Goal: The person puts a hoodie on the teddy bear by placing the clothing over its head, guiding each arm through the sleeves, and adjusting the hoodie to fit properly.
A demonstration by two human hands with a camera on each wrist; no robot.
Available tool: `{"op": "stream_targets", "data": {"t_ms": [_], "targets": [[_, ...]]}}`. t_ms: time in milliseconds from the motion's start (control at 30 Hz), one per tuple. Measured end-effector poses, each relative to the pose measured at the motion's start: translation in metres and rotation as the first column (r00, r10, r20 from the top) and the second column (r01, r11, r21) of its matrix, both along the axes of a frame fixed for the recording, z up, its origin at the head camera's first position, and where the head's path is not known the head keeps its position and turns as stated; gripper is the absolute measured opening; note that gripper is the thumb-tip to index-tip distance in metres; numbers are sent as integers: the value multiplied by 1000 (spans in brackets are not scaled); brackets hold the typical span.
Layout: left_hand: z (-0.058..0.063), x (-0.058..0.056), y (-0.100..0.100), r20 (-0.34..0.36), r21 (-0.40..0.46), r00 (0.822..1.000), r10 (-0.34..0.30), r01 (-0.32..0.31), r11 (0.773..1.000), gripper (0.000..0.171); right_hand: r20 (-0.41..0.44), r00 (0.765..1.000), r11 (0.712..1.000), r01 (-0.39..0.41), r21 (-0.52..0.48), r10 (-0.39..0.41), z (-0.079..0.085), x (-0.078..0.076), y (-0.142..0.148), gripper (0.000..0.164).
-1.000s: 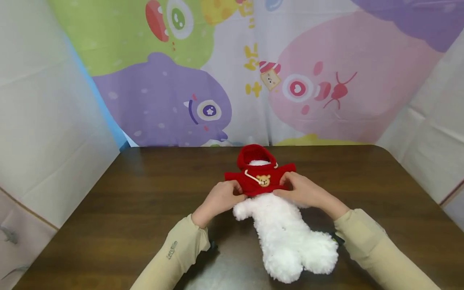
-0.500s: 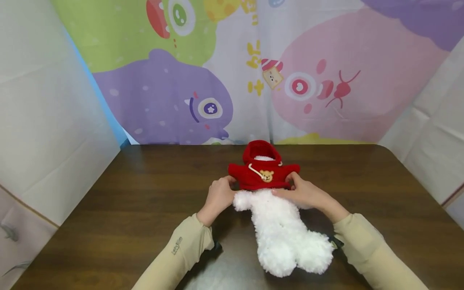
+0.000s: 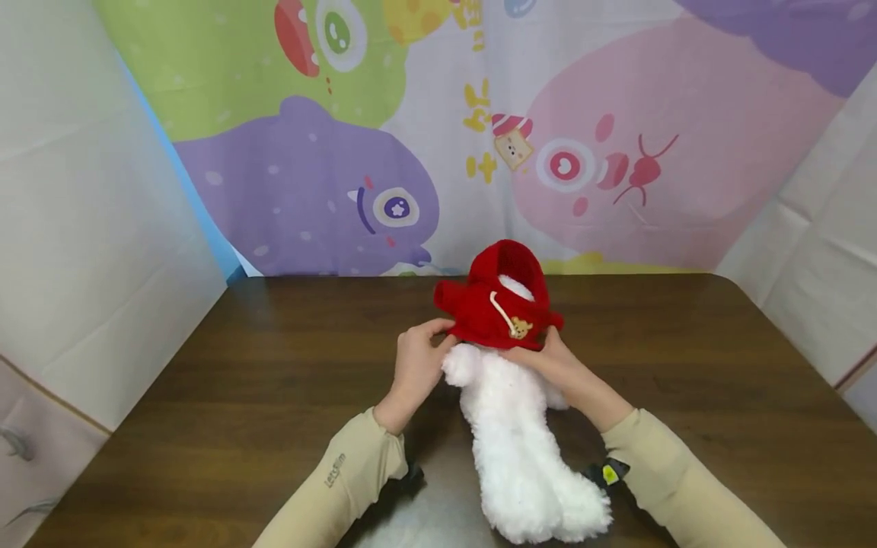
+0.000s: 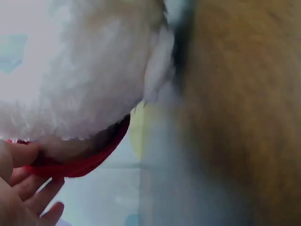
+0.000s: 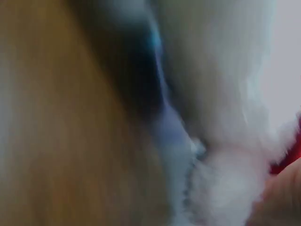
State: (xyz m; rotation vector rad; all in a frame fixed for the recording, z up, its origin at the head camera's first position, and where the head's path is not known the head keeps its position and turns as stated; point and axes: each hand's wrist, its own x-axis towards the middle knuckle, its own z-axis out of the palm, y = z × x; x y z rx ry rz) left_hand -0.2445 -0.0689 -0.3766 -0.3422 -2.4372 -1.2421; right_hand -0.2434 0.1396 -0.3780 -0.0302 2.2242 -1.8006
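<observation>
L hand [image 3: 419, 369] & R hand [image 3: 569, 373]: fingers pinch hem of red hoodie [image 3: 483, 316], which is round top of white plush [image 3: 510, 445], btwn forearms over worktop [image 3: 274, 380]. Plush's arm [image 3: 462, 365] bare below hem, nr L hand. Cartoon curtain [image 3: 329, 198] behind.

Left sleeve [image 3: 317, 498]: small dark lettering [image 3: 335, 470], appears to read "LetsSlim" | Wall curtain [image 3: 460, 202]: yellow characters [image 3: 476, 106] in a column, wording not legible | Other text: none readable

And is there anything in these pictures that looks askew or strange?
The hoodie tilts on the toy, one sleeve higher than the other; oddly, an arm pokes out below the hem instead of through a sleeve.
</observation>
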Motion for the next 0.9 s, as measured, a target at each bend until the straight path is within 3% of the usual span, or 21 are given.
{"op": "stream_targets", "data": {"t_ms": [100, 267, 433, 600, 700, 800, 900], "targets": [[5, 2, 2, -64, -43, 997, -47, 44, 998, 16, -77, 989, 983, 112, -145, -124, 1, 1, -6, 67], [10, 6, 7, -76, -105, 988, -134, 125, 987, 15, -120, 947, 940, 269, -211, -297, 2, 2, -11, 46], [13, 9, 7, -19, -123, 977, -214, 210, 970, 11, -173, 906, 912, 346, -221, -386, 5, 6, -13, 38], [15, 9, 7, -22, -138, 968, -249, 244, 960, 9, -210, 873, 890, 391, -236, -440, 7, 7, -14, 32], [14, 8, 8, -8, -107, 967, -253, 251, 962, 11, -225, 879, 900, 371, -228, -419, 7, 6, -13, 33], [12, 9, 9, 80, 11, 954, -291, 291, 957, 24, -229, 904, 927, 321, -197, -361, 6, 5, -12, 38], [16, 13, 11, 216, 208, 894, -393, 351, 913, 51, -245, 928, 957, 254, -137, -281, 7, 3, -10, 46]]}}
